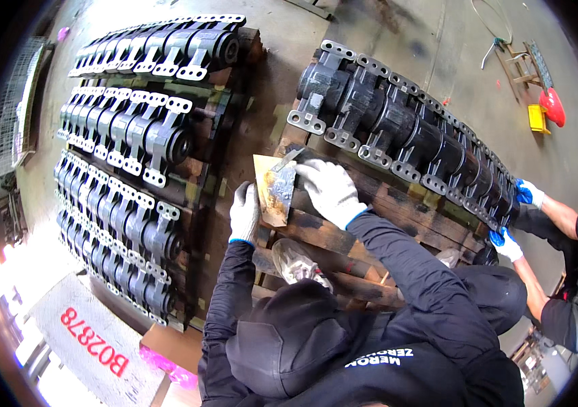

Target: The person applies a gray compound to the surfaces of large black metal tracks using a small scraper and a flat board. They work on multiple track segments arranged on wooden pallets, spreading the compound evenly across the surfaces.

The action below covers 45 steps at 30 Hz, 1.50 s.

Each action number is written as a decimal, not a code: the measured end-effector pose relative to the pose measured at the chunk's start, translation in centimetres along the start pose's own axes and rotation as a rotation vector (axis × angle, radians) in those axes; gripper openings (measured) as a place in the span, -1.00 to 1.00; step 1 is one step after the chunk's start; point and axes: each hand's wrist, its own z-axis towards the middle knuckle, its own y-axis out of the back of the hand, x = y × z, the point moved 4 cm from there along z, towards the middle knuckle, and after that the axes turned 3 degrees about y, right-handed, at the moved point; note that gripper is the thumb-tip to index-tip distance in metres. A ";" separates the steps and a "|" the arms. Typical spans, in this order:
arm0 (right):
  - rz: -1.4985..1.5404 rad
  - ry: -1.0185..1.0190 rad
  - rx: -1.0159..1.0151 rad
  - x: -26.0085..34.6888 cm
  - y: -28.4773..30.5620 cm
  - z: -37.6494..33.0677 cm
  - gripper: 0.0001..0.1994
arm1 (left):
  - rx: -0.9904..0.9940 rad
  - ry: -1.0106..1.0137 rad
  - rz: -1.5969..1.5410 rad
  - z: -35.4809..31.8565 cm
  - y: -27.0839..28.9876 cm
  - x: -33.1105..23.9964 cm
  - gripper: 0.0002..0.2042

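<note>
My left hand, in a white glove, is closed on the edge of a flat tan board smeared with grey-black paste. A putty knife with a flat metal blade is in my gloved right hand, its blade over the upper part of the board. The handle is mostly hidden by the fingers. Just beyond my hands, a long row of black track rollers with drilled metal end plates lies on a wooden pallet.
More roller rows fill pallets on the left. At the right, a co-worker's gloved hands touch the near end of my row. A white marked block lies lower left. A yellow container and red object are far right.
</note>
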 end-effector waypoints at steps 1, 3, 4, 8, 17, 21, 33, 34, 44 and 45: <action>-0.089 0.067 -0.044 0.3 -0.3 1.4 -0.64 | 0.031 0.029 -0.015 0.8 0.0 0.7 -0.58; -0.248 0.081 0.039 -0.5 -1.5 3.7 -0.64 | 0.092 0.073 -0.050 1.9 -0.5 1.0 -0.59; -0.268 0.079 0.066 -0.7 -2.2 4.6 -0.64 | 0.124 0.068 -0.074 1.8 -0.4 1.1 -0.59; -0.303 0.106 0.109 -0.3 -3.3 7.0 -0.81 | 0.224 0.035 0.029 -0.2 0.2 1.2 -0.55; -0.365 -0.042 0.195 -0.3 -4.3 7.3 -0.86 | 0.393 -0.051 0.141 -1.2 -0.7 3.9 -0.08; -0.291 -0.119 0.055 -0.4 -3.2 6.5 -0.86 | 0.429 -0.088 0.073 -1.3 -1.2 4.0 0.01; -0.102 0.168 0.177 0.1 12.3 -0.9 -0.82 | 0.243 -0.073 0.090 -2.0 -2.0 3.5 -0.07; -0.071 0.166 0.173 0.1 13.9 -2.1 -0.81 | 0.216 -0.109 0.136 -2.4 -1.9 3.1 -0.09; 0.274 -0.023 0.072 -6.6 19.8 -11.6 -0.77 | 0.473 0.157 -0.328 -5.1 -2.5 1.6 -0.42; 0.315 -0.047 0.060 -7.2 19.7 -11.8 -0.78 | 0.509 0.219 -0.437 -5.4 -2.3 1.7 -0.45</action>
